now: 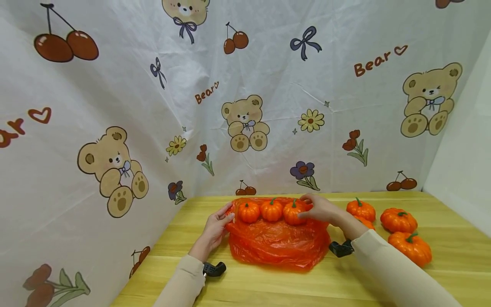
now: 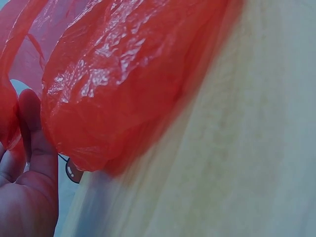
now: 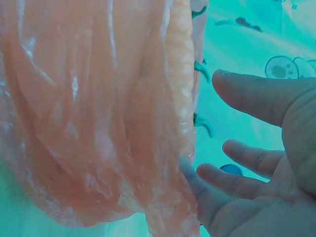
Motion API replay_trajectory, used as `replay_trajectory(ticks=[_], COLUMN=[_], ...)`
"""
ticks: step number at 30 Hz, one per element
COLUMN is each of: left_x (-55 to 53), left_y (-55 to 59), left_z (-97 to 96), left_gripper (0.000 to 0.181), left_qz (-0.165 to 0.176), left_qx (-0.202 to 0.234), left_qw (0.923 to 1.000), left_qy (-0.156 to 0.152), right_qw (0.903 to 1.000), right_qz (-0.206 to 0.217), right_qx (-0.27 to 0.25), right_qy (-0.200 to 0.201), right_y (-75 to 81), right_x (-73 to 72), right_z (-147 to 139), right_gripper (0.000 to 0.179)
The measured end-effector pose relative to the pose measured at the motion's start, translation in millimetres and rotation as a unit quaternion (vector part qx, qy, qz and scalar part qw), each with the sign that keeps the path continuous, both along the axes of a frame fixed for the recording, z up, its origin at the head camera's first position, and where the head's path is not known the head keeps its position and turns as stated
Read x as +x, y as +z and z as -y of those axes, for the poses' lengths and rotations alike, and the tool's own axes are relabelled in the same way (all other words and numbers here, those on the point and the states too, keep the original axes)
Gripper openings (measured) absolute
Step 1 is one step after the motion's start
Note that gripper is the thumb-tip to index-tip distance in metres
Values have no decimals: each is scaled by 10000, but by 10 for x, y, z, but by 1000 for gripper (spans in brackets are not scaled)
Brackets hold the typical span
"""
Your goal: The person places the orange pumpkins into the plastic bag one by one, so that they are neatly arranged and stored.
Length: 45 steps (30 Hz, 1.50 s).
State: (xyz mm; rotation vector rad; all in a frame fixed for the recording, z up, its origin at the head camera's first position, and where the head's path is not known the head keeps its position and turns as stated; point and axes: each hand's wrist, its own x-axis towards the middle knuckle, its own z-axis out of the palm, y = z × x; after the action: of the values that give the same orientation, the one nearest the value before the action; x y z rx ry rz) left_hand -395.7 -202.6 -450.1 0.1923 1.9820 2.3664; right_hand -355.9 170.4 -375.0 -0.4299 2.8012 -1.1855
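Observation:
A thin red plastic bag (image 1: 276,243) lies on the table, its mouth spread wide. Three small orange pumpkins with green stems show in a row at its mouth: a left one (image 1: 249,212), a middle one (image 1: 271,210) and a right one (image 1: 293,212). At the bag's left edge my left hand (image 1: 215,226) pinches the rim; in the left wrist view the film passes by its thumb (image 2: 30,111). My right hand (image 1: 321,209) is at the right pumpkin, thumb and fingers spread apart in the right wrist view. Some of its fingertips are hidden behind the bag.
Several more orange pumpkins sit right of the bag, including a back one (image 1: 360,209), a far-right one (image 1: 399,220) and a front one (image 1: 410,247); another is partly behind my right forearm. A bear-print cloth (image 1: 276,162) hangs behind the wooden table (image 1: 261,290).

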Motion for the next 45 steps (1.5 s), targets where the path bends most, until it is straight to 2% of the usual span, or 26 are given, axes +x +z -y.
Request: replay_trajectory(ticks=[13,22,28,45], left_x=[13,28,31,21], left_y=[-8,-11,-4,3], left_z=[-18,-11,0,-1], left_gripper=[55,55,56,55], left_qz=[20,13,34,-2], left_qx=[36,44,62,-23], left_qw=[10000,10000,10000,10000], left_qy=[-81,-25,-40,-38], right_qw=[9967,9962,9924,9930], right_qz=[-598,-400,-619,-928], right_qx=[-86,-290,-324,-41], right_qy=[533,721,1014,731], right_y=[92,170,130,117], right_x=[341,605,700,896], right_z=[-106,-340,-556,-1013], right_gripper=[64,66,61,62])
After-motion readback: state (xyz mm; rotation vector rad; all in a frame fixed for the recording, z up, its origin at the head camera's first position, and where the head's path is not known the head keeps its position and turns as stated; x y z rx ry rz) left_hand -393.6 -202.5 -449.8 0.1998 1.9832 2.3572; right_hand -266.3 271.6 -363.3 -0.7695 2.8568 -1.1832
